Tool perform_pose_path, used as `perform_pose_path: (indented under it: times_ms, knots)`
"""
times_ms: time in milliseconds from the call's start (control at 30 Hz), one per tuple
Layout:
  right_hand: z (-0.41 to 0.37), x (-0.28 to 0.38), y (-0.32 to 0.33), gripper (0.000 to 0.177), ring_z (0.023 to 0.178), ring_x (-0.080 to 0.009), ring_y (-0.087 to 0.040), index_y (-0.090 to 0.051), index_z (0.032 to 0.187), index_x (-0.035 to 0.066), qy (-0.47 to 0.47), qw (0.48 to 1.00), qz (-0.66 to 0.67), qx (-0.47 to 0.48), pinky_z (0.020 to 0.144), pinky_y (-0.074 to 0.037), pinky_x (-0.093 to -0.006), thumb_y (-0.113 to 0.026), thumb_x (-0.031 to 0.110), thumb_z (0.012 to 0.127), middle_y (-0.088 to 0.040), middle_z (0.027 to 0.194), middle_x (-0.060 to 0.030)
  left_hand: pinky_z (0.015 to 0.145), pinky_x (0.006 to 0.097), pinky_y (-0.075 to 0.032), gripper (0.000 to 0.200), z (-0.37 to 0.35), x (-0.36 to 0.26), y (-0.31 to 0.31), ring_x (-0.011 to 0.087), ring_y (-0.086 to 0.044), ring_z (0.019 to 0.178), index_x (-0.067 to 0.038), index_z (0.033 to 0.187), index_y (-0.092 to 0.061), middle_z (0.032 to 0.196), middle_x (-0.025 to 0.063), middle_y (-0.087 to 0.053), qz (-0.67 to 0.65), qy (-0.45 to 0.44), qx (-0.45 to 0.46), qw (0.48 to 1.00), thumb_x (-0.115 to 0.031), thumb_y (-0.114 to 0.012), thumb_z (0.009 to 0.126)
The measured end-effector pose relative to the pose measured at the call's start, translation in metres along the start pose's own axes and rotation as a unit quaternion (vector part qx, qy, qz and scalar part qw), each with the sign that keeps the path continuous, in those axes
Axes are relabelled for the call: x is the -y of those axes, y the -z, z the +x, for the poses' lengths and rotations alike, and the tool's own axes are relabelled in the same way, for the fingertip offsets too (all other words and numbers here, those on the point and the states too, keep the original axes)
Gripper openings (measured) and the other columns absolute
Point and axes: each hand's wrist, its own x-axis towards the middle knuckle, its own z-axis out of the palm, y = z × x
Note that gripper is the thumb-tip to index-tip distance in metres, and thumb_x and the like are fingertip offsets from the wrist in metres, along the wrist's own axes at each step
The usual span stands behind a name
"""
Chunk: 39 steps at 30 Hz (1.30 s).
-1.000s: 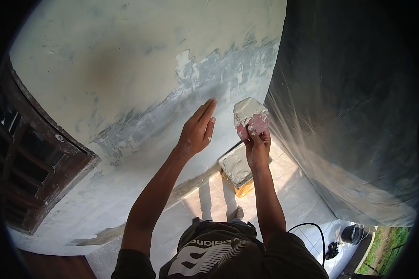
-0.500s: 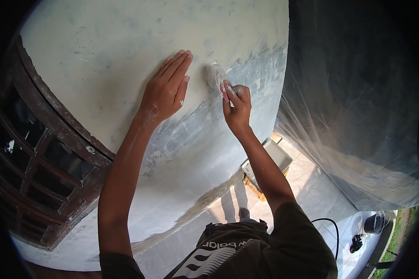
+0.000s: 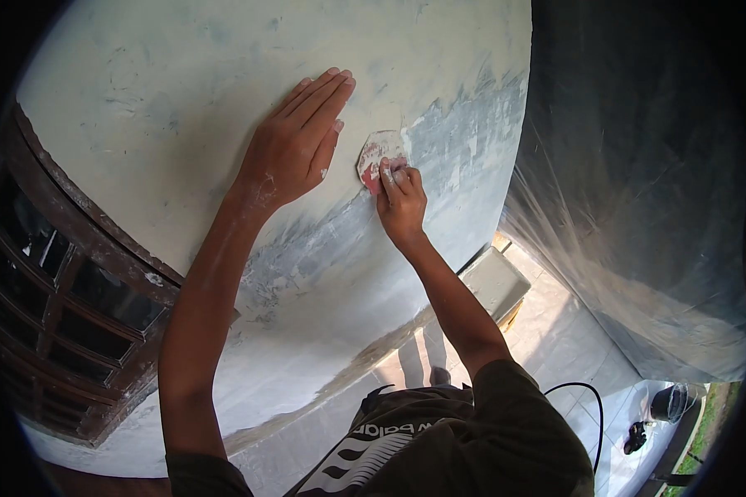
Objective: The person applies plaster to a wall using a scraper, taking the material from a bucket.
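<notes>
My left hand [image 3: 294, 149] lies flat against the cream-coated wall [image 3: 199, 91], its fingers stretched out and side by side, with nothing held. To its right, my right hand [image 3: 402, 199] pinches a flat scraper [image 3: 379, 153], whose face is smeared with white and reddish patches. The scraper rests against the wall at the border between the cream coat and a rougher grey-blue patch [image 3: 464, 128]. White residue marks my left wrist and right fingers.
A dark wooden window frame [image 3: 133, 389] with glass panes is at the left. Translucent plastic sheeting [image 3: 638, 207] hangs at the right. Below are a grey tray [image 3: 493, 282] on a stand, a black cable [image 3: 593, 398] and a dark bucket [image 3: 667, 403].
My right hand has moved a little down and left, and the scraper has turned so its face shows more. My left hand stays flat on the wall, while the view has shifted slightly.
</notes>
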Motion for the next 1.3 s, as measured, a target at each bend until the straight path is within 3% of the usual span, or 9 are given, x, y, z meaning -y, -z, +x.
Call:
perform_pose_path:
  times_ms: [67, 200, 333, 567, 667, 767, 1000, 1100, 1300]
  knots:
    - [-0.018, 0.012, 0.003, 0.053, 0.09, -0.0328, -0.058, -0.068, 0.116, 0.001, -0.035, 0.999, 0.031, 0.016, 0.076, -0.054, -0.0407, -0.072, -0.006, 0.064, -0.06, 0.089, -0.0104, 0.112, 0.0454, -0.038, 0.047, 0.001, 0.002, -0.002, 0.0317, -0.049, 0.133, 0.001, 0.139, -0.049, 0.141, 0.0156, -0.054, -0.011, -0.003, 0.013, 1.0, 0.001, -0.051, 0.092]
    - [-0.039, 0.045, 0.024, 0.043, 0.085, -0.0278, -0.06, -0.07, 0.114, -0.001, -0.075, 0.98, 0.184, -0.011, 0.081, -0.054, -0.0356, -0.073, -0.01, 0.071, -0.066, 0.09, -0.0097, 0.112, 0.0453, -0.038, 0.048, 0.003, 0.001, -0.002, 0.0322, -0.049, 0.133, 0.0, 0.139, -0.048, 0.141, 0.0154, -0.054, -0.02, -0.008, 0.009, 1.0, 0.002, -0.051, 0.092]
    - [0.026, 0.023, 0.027, 0.045, 0.087, -0.0295, -0.057, -0.069, 0.118, 0.002, -0.08, 0.989, 0.099, -0.081, 0.075, -0.052, -0.0376, -0.074, -0.002, 0.073, -0.063, 0.09, -0.0093, 0.112, 0.0444, -0.039, 0.044, 0.001, 0.004, 0.001, 0.0317, -0.051, 0.131, 0.001, 0.136, -0.051, 0.137, 0.0164, -0.057, -0.018, -0.004, 0.018, 1.0, 0.0, -0.052, 0.092]
    - [0.026, 0.015, -0.008, 0.056, 0.093, -0.0285, -0.056, -0.067, 0.118, 0.0, -0.028, 0.999, -0.008, -0.027, 0.08, -0.045, -0.0411, -0.074, -0.002, 0.063, -0.058, 0.093, -0.0087, 0.112, 0.043, -0.04, 0.04, 0.003, 0.01, 0.002, 0.0303, -0.054, 0.128, 0.002, 0.132, -0.055, 0.132, 0.0167, -0.06, -0.002, -0.008, 0.007, 1.0, -0.002, -0.053, 0.092]
    - [-0.017, 0.046, -0.002, 0.053, 0.092, -0.0286, -0.056, -0.068, 0.118, 0.0, -0.073, 0.996, 0.041, 0.021, 0.079, -0.047, -0.0414, -0.074, -0.002, 0.066, -0.058, 0.091, -0.0082, 0.112, 0.0455, -0.039, 0.046, 0.003, 0.011, 0.0, 0.0334, -0.05, 0.132, 0.002, 0.139, -0.048, 0.14, 0.0171, -0.054, -0.022, -0.011, 0.022, 0.999, 0.002, -0.049, 0.093]
    - [-0.025, 0.065, 0.019, 0.047, 0.086, -0.0293, -0.057, -0.069, 0.119, 0.002, -0.045, 0.983, 0.176, -0.03, 0.072, -0.051, -0.0382, -0.072, -0.004, 0.073, -0.061, 0.088, -0.0085, 0.112, 0.0426, -0.04, 0.039, 0.006, 0.008, -0.001, 0.0303, -0.054, 0.128, 0.002, 0.132, -0.055, 0.132, 0.0171, -0.06, -0.005, -0.022, 0.014, 1.0, -0.002, -0.053, 0.092]
    - [0.05, 0.021, 0.005, 0.05, 0.092, -0.0292, -0.055, -0.068, 0.12, 0.002, -0.091, 0.991, 0.059, -0.078, 0.076, -0.048, -0.0392, -0.073, -0.002, 0.071, -0.06, 0.093, -0.0091, 0.112, 0.0425, -0.04, 0.038, 0.012, 0.009, 0.001, 0.0297, -0.054, 0.128, 0.003, 0.13, -0.055, 0.132, 0.016, -0.061, 0.023, -0.037, 0.026, 0.999, -0.001, -0.054, 0.092]
    - [0.02, 0.039, -0.004, 0.05, 0.099, -0.029, -0.055, -0.069, 0.117, 0.003, -0.055, 0.998, 0.008, -0.006, 0.084, -0.044, -0.0429, -0.073, -0.001, 0.067, -0.058, 0.093, -0.0089, 0.112, 0.0449, -0.04, 0.045, 0.015, 0.01, 0.003, 0.0322, -0.052, 0.129, 0.0, 0.135, -0.053, 0.136, 0.0162, -0.057, 0.001, -0.033, 0.034, 0.999, 0.004, -0.051, 0.091]
    - [-0.015, 0.076, 0.03, 0.045, 0.088, -0.0293, -0.056, -0.071, 0.113, 0.002, -0.091, 0.978, 0.187, -0.02, 0.075, -0.05, -0.0377, -0.072, -0.003, 0.069, -0.061, 0.09, -0.0104, 0.112, 0.0448, -0.04, 0.045, 0.021, 0.013, 0.006, 0.032, -0.052, 0.129, 0.0, 0.136, -0.053, 0.136, 0.0158, -0.057, 0.007, -0.05, 0.035, 0.998, 0.005, -0.05, 0.091]
